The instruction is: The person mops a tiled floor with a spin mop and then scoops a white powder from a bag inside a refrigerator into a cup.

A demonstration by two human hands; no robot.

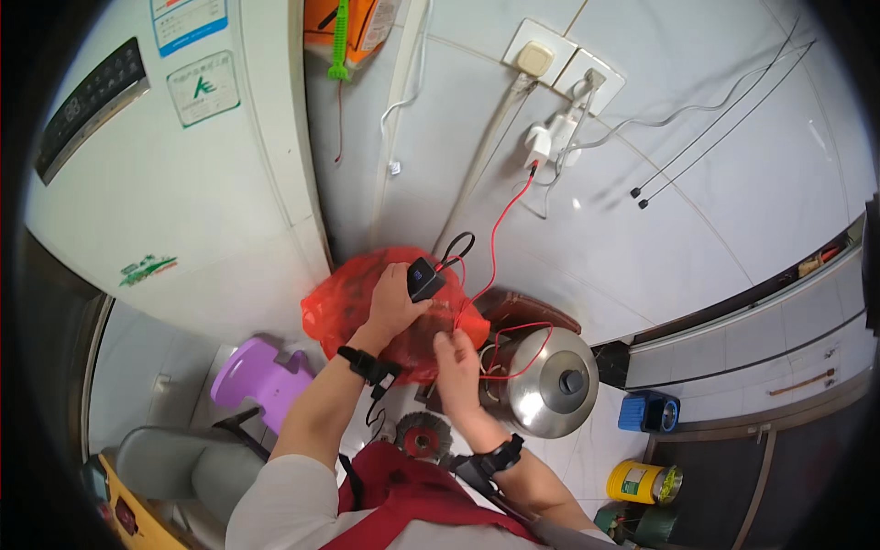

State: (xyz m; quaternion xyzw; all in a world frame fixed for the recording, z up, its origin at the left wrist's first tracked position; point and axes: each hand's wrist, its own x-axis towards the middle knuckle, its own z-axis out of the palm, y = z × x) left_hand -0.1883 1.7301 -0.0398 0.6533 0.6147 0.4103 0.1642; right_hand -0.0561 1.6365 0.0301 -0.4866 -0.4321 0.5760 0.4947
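Observation:
My left hand grips a black power bank with a small lit display, above a red plastic bag. A short black loop and a red cable plug stand at its far end. My right hand pinches the red charging cable near the bag's right side. That cable runs up to a white charger in the wall socket and also loops over the lid of a steel pot.
A white refrigerator stands at the left, with a purple plastic stool and a grey chair below. Wall sockets hold several plugs. At the right are a blue container and a yellow bucket.

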